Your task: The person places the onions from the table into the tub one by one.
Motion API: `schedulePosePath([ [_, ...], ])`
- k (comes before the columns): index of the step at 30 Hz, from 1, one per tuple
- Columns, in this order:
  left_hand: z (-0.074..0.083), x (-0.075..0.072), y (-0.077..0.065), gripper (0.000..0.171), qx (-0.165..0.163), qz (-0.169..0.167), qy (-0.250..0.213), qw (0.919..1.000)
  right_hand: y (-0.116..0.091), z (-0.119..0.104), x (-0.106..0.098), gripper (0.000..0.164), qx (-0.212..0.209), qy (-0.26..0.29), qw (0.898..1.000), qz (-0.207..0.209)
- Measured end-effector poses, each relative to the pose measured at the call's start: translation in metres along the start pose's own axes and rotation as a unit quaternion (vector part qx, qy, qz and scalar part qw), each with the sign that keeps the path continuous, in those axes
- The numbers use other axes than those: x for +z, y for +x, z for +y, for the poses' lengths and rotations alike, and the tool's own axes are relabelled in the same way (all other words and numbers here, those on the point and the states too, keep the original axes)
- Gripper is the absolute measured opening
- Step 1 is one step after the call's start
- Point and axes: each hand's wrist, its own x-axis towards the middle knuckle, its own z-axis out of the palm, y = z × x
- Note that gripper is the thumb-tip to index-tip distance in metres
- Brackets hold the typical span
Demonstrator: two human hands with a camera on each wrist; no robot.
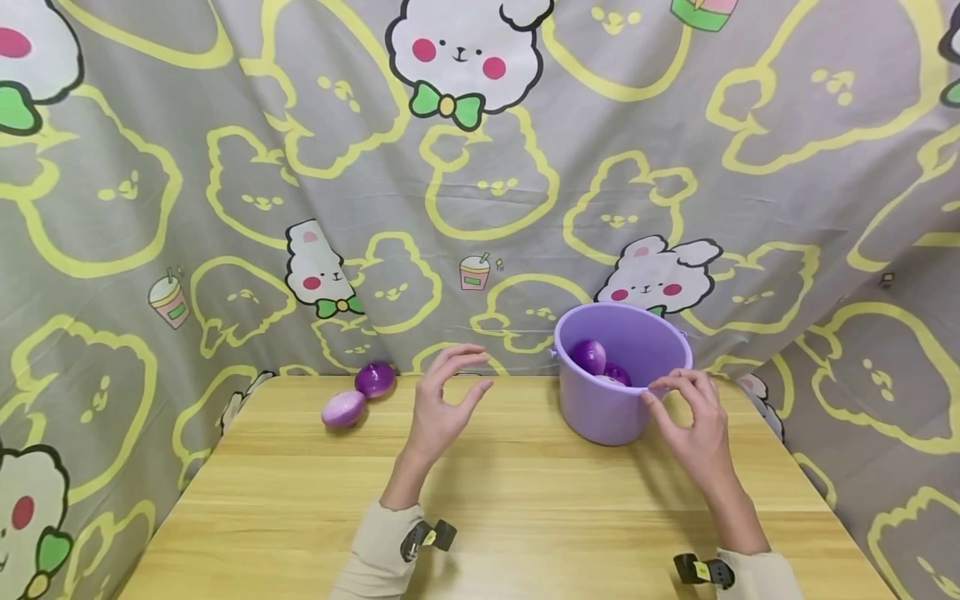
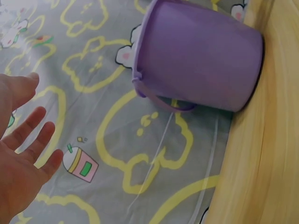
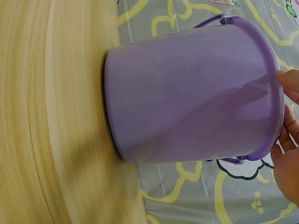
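Observation:
A purple bucket [image 1: 600,412] stands upright at the table's back right. At its near right rim, my right hand [image 1: 697,421] pinches the edge between thumb and fingertips; in the right wrist view, the thumb [image 3: 289,83] and fingers meet the rim. My left hand [image 1: 442,408] is in the air over the back middle of the table, holding nothing, thumb and fingers apart. Two shiny purple onions lie left of it, a dark one [image 1: 375,379] and a paler one [image 1: 344,410]. Inside the bucket, a purple onion [image 1: 588,357] shows beside others partly hidden by the rim.
The wooden table [image 1: 487,533] reaches back to a grey patterned curtain [image 1: 495,217]. The bucket's handle [image 2: 163,101] hangs down on the side that faces my left hand. Both wrists carry small black cameras [image 1: 442,535].

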Motion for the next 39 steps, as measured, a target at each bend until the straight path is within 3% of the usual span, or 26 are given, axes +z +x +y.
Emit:
schedulePosePath([
  [15,-0.01,-0.012,-0.001,0.033,-0.014,0.022,0.012,0.9996,-0.002,-0.001,-0.001,0.024,0.005,0.001,1.0,0.002],
  [22,-0.013,-0.025,0.001,0.032,-0.024,0.038,0.018,0.9988,-0.001,0.0,-0.002,0.023,0.02,-0.002,1.0,-0.01],
  [29,0.021,-0.032,0.009,0.03,-0.031,0.052,0.022,0.9979,-0.001,0.001,0.0,0.024,0.006,0.002,1.0,0.001],
  [39,0.013,-0.04,0.008,0.032,-0.029,0.067,0.047,0.9962,-0.002,0.004,-0.001,0.022,0.022,-0.002,1.0,-0.009],
])
